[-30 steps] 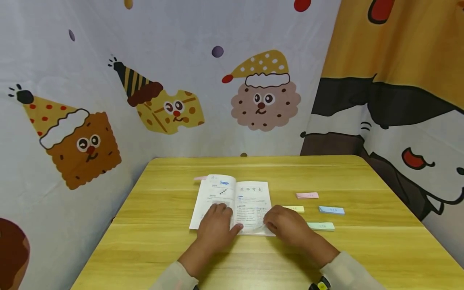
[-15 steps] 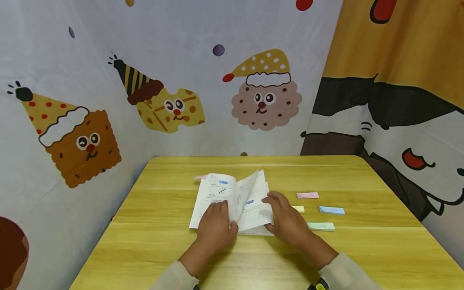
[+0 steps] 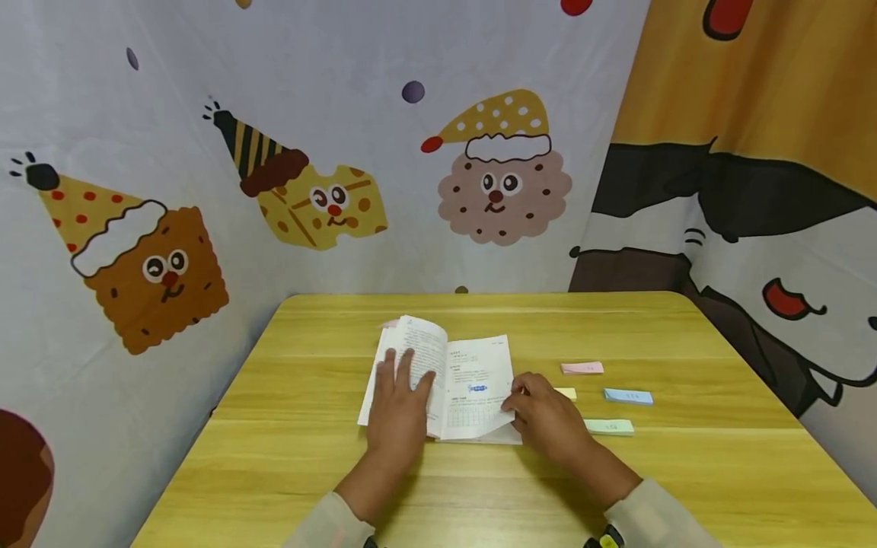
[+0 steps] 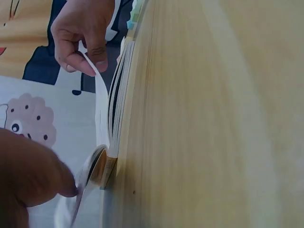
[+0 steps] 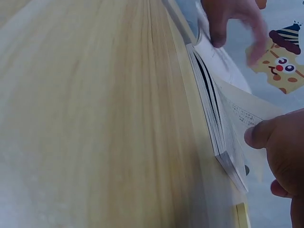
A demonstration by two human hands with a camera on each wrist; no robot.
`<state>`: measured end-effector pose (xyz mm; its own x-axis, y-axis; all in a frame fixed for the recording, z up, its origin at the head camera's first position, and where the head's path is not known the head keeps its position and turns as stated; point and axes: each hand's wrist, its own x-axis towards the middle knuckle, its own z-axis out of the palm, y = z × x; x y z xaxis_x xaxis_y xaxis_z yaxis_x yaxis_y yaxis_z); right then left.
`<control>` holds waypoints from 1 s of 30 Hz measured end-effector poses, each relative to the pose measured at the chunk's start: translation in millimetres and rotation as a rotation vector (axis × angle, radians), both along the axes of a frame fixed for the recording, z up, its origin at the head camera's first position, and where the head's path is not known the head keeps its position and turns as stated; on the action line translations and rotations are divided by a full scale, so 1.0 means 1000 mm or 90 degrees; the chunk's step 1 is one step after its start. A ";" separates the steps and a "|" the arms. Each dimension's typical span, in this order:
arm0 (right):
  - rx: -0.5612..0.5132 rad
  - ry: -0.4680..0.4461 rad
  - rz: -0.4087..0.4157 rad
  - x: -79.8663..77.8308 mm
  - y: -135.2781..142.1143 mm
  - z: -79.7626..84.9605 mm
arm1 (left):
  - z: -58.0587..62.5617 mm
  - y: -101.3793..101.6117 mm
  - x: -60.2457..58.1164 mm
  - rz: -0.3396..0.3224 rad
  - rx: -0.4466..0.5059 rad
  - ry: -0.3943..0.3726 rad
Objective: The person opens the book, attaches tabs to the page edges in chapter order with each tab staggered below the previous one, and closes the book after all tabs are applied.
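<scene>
An open book [image 3: 477, 361] of printed pages lies on the wooden table [image 3: 452, 502]. Spread over its left-hand pages is my left hand [image 3: 399, 415], with fairly straight fingers resting on the paper. My right hand [image 3: 550, 418] pinches the outer edge of a right-hand page, between thumb and fingers. In the left wrist view that page [image 4: 100, 102] is lifted and bowed above the thick stack below it. The right wrist view has my right thumb [image 5: 260, 134] on the printed leaf. A pink tab [image 3: 388, 325] sticks out at the book's upper left.
Right of the book lie small sticky-note pads: pink [image 3: 582, 368], blue [image 3: 628, 396], green [image 3: 610, 428] and yellow [image 3: 566, 393]. The yellow one is partly behind my right hand. A cartoon-printed curtain [image 3: 384, 274] hangs behind the table.
A page has turned over from right to left, so different pages show. My left hand has moved up and spread over the left-hand pages. My right hand has gone back to the right page's edge.
</scene>
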<state>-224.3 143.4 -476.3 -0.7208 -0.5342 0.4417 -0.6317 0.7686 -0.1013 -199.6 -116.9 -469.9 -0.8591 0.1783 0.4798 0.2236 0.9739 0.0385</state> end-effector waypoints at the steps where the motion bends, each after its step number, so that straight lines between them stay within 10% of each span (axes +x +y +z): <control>1: -0.003 0.005 -0.002 0.000 0.000 0.000 | 0.000 0.001 0.001 -0.027 -0.011 -0.014; 5: -0.032 0.046 -0.005 -0.001 -0.001 -0.001 | -0.003 0.006 0.005 -0.078 -0.002 -0.079; 13: -0.135 0.053 -0.046 0.002 -0.014 -0.001 | -0.002 0.011 0.010 -0.052 -0.012 -0.150; 17: -0.170 -0.035 -0.058 0.004 -0.018 -0.003 | -0.002 0.012 0.009 -0.037 0.017 -0.119; 25: 0.044 -0.166 0.069 0.003 -0.005 -0.007 | -0.004 0.008 0.003 0.033 0.110 0.026; 30: 0.045 -0.185 0.096 0.002 0.000 -0.004 | 0.002 0.004 0.002 0.076 0.063 0.033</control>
<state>-222.2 143.4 -480.0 -0.7217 -0.6664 0.1873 -0.6913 0.6800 -0.2446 -197.1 -113.2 -468.1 -0.8448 0.0262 0.5345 0.1106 0.9858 0.1265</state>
